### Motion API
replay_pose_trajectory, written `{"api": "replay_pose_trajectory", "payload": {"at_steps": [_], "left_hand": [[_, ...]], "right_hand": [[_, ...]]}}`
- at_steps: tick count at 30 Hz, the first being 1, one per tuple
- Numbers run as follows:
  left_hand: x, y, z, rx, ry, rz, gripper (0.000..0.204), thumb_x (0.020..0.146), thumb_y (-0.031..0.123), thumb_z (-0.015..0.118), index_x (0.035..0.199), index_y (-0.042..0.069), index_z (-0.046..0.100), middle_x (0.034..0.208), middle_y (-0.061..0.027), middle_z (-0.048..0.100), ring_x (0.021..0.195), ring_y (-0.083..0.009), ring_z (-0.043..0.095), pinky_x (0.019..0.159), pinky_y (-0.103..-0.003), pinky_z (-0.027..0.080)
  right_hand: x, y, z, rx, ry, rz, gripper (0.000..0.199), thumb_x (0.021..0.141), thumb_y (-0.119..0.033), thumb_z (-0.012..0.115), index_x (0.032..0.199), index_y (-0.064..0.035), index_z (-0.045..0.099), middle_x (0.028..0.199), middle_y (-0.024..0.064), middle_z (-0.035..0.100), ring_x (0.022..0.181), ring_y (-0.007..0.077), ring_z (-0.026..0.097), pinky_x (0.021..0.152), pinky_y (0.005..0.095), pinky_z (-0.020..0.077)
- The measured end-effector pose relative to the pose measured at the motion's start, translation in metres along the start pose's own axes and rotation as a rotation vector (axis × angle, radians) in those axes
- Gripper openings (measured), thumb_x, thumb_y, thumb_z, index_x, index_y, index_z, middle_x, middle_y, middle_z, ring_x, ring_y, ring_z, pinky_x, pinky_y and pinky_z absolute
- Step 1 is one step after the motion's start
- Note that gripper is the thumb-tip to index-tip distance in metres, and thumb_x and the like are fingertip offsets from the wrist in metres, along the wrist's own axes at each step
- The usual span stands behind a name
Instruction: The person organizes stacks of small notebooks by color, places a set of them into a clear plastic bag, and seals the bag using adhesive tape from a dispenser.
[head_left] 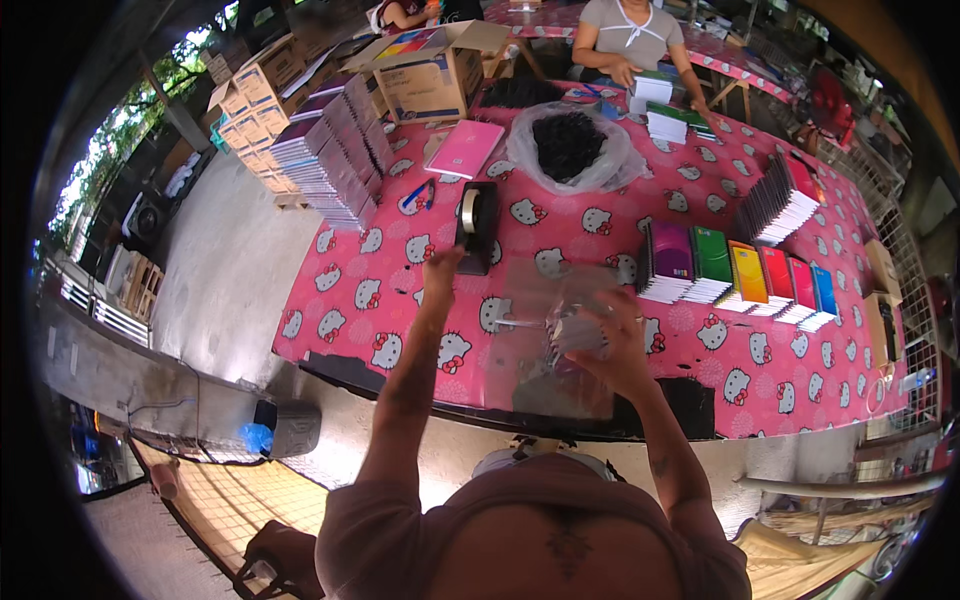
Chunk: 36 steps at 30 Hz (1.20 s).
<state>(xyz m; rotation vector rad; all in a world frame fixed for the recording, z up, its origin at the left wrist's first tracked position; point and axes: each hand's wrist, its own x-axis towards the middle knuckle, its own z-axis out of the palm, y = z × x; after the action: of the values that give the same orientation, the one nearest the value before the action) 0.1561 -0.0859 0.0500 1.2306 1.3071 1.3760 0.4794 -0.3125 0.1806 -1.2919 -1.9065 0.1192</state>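
Observation:
A black tape dispenser [479, 250] carrying a roll of tape stands on the table in front of me. At its near left edge is my left hand [443, 268], fingers closed together; what they pinch, if anything, is too small to make out. My right hand [612, 350] is closed on a clear plastic bag [520, 370] that lies near the table's front edge. Beneath those fingers the plastic is bunched and shiny, with something pale showing there that I cannot make out.
Stacked spiral notebooks [712, 262] in several colours stand to the right, with more notebooks [780, 205] behind. A bag of black material [570, 148], a pink notebook [466, 149], blue pens [420, 196], tall notebook piles [325, 160] and a carton [425, 85] lie beyond. A person [635, 50] handles notebooks opposite.

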Motion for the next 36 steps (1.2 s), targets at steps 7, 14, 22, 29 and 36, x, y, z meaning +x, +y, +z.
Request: {"api": "replay_pose_trajectory", "payload": {"at_steps": [7,14,22,29,36], "left_hand": [[-0.015,0.049,-0.006,1.206,0.081,-0.019,0.008,0.088,0.001,0.064,0.094,-0.002,0.068,0.089,-0.0125,0.075,0.073,-0.0178,0.07,0.065,-0.033,0.058],[-0.13,0.129,0.054,-0.031,-0.909,0.199,0.022,0.089,0.005,0.071,0.111,0.004,0.068,0.107,-0.0039,0.068,0.095,-0.0108,0.062,0.082,-0.028,0.052],[-0.108,0.15,0.054,0.293,-0.985,0.549,0.015,0.084,0.01,0.077,0.098,0.011,0.075,0.114,-0.007,0.06,0.118,-0.0246,0.05,0.102,-0.04,0.041],[-0.121,0.164,0.065,0.389,-0.863,0.591,0.013,0.084,0.018,0.078,0.096,0.017,0.076,0.137,-0.01,0.054,0.138,-0.028,0.04,0.107,-0.043,0.034],[-0.13,0.139,0.098,0.441,-0.704,0.864,0.015,0.074,0.019,0.082,0.088,0.02,0.077,0.146,-0.0097,0.047,0.136,-0.0346,0.039,0.107,-0.05,0.034]], "right_hand": [[0.001,-0.025,-0.005,-0.164,-0.21,-0.045,0.04,0.076,-0.037,0.08,0.11,-0.0176,0.072,0.101,0.0007,0.067,0.111,0.0217,0.059,0.105,0.0476,0.0278],[0.015,-0.043,0.006,-0.059,-0.24,0.056,0.037,0.081,-0.04,0.073,0.11,-0.0167,0.071,0.099,0.0044,0.071,0.105,0.0227,0.064,0.108,0.0519,0.0237],[0.054,-0.013,-0.016,-0.126,-0.157,0.086,0.029,0.084,-0.022,0.071,0.111,-0.0137,0.07,0.097,0.0065,0.07,0.101,0.0257,0.066,0.089,0.0434,0.0462],[0.023,0.075,-0.023,0.849,-0.007,0.556,0.031,0.085,-0.016,0.076,0.113,-0.0096,0.066,0.105,0.0055,0.065,0.106,0.0161,0.061,0.084,0.0354,0.0523],[-0.029,0.049,0.014,0.121,-0.302,-0.241,0.058,0.074,-0.033,0.084,0.126,-0.0156,0.066,0.137,0.0146,0.049,0.133,0.0307,0.044,0.108,0.0475,0.0396]]}}
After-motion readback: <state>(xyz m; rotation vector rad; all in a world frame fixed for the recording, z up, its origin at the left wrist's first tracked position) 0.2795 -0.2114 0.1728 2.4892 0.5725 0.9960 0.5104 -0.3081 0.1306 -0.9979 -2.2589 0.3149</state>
